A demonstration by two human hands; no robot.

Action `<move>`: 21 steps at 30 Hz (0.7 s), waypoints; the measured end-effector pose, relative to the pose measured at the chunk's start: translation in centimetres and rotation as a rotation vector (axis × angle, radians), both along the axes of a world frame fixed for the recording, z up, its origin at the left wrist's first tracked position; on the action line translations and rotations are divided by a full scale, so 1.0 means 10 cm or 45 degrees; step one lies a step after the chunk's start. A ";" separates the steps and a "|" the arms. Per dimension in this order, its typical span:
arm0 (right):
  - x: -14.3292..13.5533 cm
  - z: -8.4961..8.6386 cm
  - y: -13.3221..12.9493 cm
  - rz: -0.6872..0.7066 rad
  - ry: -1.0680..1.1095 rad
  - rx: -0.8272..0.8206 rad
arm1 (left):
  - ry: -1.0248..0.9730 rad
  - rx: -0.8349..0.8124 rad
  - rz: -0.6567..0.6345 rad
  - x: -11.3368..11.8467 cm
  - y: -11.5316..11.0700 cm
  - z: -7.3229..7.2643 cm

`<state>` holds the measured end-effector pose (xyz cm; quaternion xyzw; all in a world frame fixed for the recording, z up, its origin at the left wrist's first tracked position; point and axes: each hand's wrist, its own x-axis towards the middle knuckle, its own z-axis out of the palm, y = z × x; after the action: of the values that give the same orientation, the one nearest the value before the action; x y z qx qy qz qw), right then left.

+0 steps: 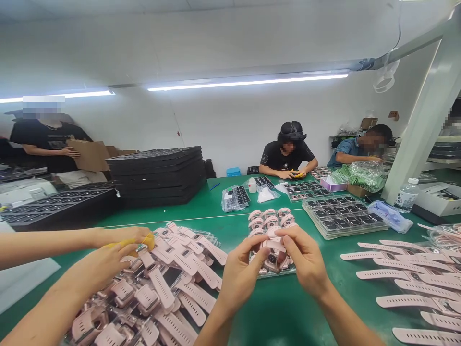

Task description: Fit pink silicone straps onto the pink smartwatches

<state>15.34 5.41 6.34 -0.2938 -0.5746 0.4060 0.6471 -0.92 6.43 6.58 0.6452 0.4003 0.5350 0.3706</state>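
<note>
Both of the person's hands meet over the green worktop, just in front of a clear tray of pink watches. The left hand and the right hand share one pink watch: the left grip pinches it from the near-left side with thumb and forefinger, and the right grip closes on its strap from the right, fingers curled over the top. The watch is lifted clear of the worktop, directly above the near edge of that tray.

To the left of the tray lies a heap of pink watches in loose plastic wrap. A co-worker's two hands reach into the heap from the left, one of them holding something yellow. To the right of the tray, separate pink straps lie in rows on the worktop. Beyond the tray to the right sits a clear tray of dark watch faces, with a water bottle further right. To the far left of the tray stands a stack of black trays. At the far side of the worktop two seated people work, and a person holding cardboard stands beyond the stack.
</note>
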 end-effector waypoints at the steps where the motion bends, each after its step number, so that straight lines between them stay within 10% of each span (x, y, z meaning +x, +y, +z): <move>1: 0.01 0.01 0.00 0.035 -0.008 -0.018 | 0.002 0.002 0.008 0.00 0.00 0.01; 6: 0.08 -0.04 0.02 0.036 -0.142 -0.005 | 0.055 -0.052 -0.006 0.00 -0.06 0.00; 15: 0.31 -0.78 -0.43 0.015 -0.402 -0.190 | 0.199 -0.343 -0.147 0.07 -0.50 -0.61; 21: 0.42 -0.88 -0.56 0.001 -0.428 -0.108 | 0.182 -0.291 -0.157 0.03 -0.58 -0.74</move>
<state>19.58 -0.15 -2.49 -0.3843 -0.6572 0.3752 0.5288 -0.65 0.63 -0.77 0.6587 0.4436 0.4147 0.4443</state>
